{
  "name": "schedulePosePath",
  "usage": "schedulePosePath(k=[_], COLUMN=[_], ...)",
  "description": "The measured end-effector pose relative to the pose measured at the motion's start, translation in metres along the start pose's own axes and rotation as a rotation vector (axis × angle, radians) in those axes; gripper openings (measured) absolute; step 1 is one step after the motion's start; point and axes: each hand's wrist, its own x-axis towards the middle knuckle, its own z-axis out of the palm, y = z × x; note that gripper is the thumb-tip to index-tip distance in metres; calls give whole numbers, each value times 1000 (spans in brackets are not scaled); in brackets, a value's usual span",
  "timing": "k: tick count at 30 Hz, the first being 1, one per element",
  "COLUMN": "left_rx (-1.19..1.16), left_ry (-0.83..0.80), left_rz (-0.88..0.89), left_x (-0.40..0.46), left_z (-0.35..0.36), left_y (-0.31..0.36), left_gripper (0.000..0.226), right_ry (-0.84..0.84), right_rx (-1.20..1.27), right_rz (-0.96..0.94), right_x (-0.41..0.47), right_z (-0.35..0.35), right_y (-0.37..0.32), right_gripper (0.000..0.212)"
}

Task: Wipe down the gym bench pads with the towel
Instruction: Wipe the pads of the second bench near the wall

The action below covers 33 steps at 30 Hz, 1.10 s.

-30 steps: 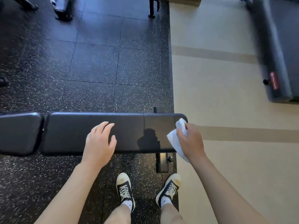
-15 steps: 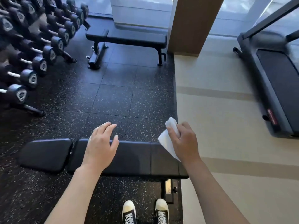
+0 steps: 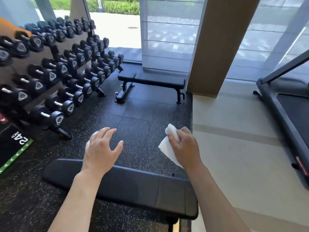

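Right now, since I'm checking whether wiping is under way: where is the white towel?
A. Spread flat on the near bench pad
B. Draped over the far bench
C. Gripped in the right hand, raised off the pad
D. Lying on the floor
C: the right hand grips the white towel, which shows against the floor beyond the near bench pad, not flat on it.

White digits "24" read upside down on the black, green-edged floor mat [image 3: 11, 144] at the rubber floor's left edge.
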Motion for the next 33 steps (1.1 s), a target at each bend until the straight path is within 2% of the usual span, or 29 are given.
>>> schedulePosePath(k=[8, 15, 21, 25, 33], left_rx=[-18, -14, 7, 33, 82], left_ry=[121, 195, 260, 284, 347], left_rz=[-101, -176, -235, -299, -439], left_x=[-33, -81, -137, -193, -288], left_z=[-56, -105, -160, -209, -294], left_y=[4, -31, -102, -170, -295], left_gripper=[53, 53, 53, 53, 52], right_ry=[-85, -130, -164, -222, -382], right_rx=[71, 110, 158, 197, 291], right_rz=[-91, -154, -209, -231, -279], right_x=[-2, -26, -75, -127, -222], right_z=[-9, 10, 49, 98, 197], right_y=[-53, -107, -181, -242, -362], right_gripper=[46, 45, 44, 42, 52])
